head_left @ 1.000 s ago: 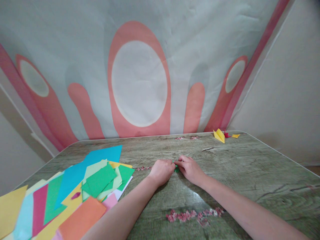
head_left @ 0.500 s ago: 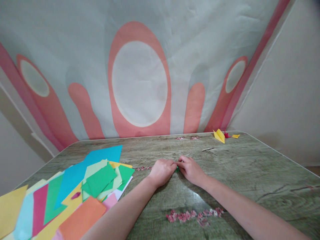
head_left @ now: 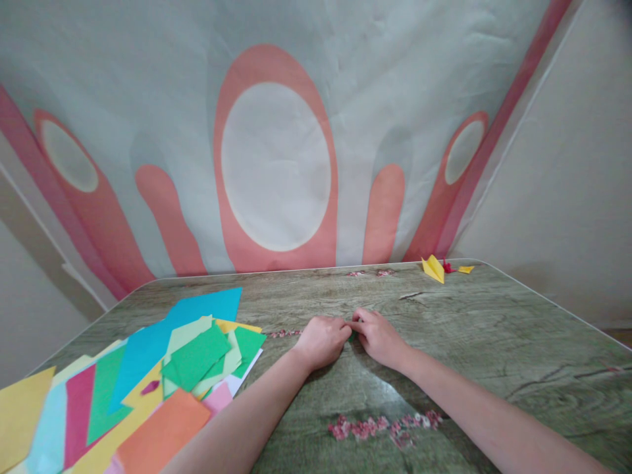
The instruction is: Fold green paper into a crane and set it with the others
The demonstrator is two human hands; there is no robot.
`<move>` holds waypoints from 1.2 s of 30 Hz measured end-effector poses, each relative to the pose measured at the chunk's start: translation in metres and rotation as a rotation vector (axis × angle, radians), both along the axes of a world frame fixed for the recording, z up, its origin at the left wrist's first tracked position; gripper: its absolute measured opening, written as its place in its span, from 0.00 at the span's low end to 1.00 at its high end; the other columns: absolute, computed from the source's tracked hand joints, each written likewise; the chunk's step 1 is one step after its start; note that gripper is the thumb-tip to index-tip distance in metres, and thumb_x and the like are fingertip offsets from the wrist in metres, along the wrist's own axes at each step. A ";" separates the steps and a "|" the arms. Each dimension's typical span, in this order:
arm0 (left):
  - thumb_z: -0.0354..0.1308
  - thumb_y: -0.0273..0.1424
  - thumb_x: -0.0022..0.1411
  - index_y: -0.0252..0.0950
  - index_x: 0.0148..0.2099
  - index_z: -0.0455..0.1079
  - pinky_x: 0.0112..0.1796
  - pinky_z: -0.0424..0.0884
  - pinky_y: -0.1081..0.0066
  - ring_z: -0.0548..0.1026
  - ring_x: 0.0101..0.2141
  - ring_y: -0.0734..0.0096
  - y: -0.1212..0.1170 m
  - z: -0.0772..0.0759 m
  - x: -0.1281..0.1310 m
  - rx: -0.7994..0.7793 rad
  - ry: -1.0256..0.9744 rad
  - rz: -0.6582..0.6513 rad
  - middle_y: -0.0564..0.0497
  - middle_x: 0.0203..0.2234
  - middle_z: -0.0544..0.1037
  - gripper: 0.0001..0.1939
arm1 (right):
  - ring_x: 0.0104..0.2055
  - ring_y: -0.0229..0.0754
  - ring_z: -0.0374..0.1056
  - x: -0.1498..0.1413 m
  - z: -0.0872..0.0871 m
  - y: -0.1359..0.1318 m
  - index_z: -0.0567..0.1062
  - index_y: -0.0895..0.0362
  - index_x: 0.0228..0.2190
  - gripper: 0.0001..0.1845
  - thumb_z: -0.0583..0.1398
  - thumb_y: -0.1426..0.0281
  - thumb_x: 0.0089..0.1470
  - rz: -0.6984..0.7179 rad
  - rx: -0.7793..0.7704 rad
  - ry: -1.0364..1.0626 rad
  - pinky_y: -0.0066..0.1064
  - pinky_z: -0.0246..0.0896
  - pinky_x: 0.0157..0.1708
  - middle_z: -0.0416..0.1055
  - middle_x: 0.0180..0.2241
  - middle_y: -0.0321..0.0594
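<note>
My left hand [head_left: 323,341] and my right hand [head_left: 378,336] meet over the middle of the table, fingertips touching. Between them shows a tiny bit of green paper [head_left: 352,336], mostly hidden by the fingers. Both hands are closed, with thumbs and fingers pinched at the green piece. Its folded shape cannot be made out. To the left of my left forearm lies a loose pile of coloured paper, with green sheets [head_left: 195,359] on top, an orange sheet [head_left: 162,431] nearer me and a blue sheet [head_left: 205,306] behind.
A yellow folded paper piece [head_left: 434,268], a small red folded piece [head_left: 448,266] and a small yellow piece [head_left: 465,269] sit at the table's far right edge. A small dark pink piece [head_left: 150,388] rests on the pile. Pink blossoms [head_left: 363,426] mark the wood-grain table [head_left: 498,336].
My left hand has shifted very slightly to the right, and less of the green paper shows between the fingers. Everything else stays where it was.
</note>
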State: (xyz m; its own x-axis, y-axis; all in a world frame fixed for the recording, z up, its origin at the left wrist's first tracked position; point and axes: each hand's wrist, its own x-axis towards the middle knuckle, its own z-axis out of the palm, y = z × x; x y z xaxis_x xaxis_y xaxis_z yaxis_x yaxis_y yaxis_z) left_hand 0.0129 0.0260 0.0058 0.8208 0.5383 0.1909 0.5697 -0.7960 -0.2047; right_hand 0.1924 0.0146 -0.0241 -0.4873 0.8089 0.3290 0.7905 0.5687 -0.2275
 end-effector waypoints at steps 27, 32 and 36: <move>0.50 0.25 0.59 0.42 0.48 0.66 0.38 0.66 0.68 0.71 0.37 0.64 0.000 0.014 -0.012 -0.113 0.029 -0.060 0.49 0.37 0.72 0.15 | 0.39 0.40 0.62 0.008 -0.004 0.006 0.72 0.46 0.45 0.20 0.52 0.77 0.56 -0.058 -0.011 -0.002 0.32 0.48 0.37 0.67 0.36 0.38; 0.48 0.26 0.60 0.38 0.44 0.67 0.38 0.68 0.65 0.72 0.36 0.62 -0.011 0.021 -0.004 -0.133 0.089 0.014 0.47 0.33 0.73 0.11 | 0.39 0.39 0.62 0.009 -0.002 0.008 0.73 0.46 0.44 0.20 0.52 0.78 0.56 -0.064 -0.016 -0.024 0.31 0.48 0.37 0.67 0.36 0.38; 0.48 0.26 0.60 0.37 0.47 0.66 0.39 0.68 0.64 0.72 0.39 0.60 -0.021 0.023 0.002 -0.164 0.102 0.031 0.44 0.37 0.73 0.13 | 0.39 0.39 0.62 0.009 0.000 0.007 0.72 0.46 0.44 0.19 0.53 0.77 0.55 -0.066 -0.014 -0.037 0.31 0.47 0.36 0.67 0.37 0.38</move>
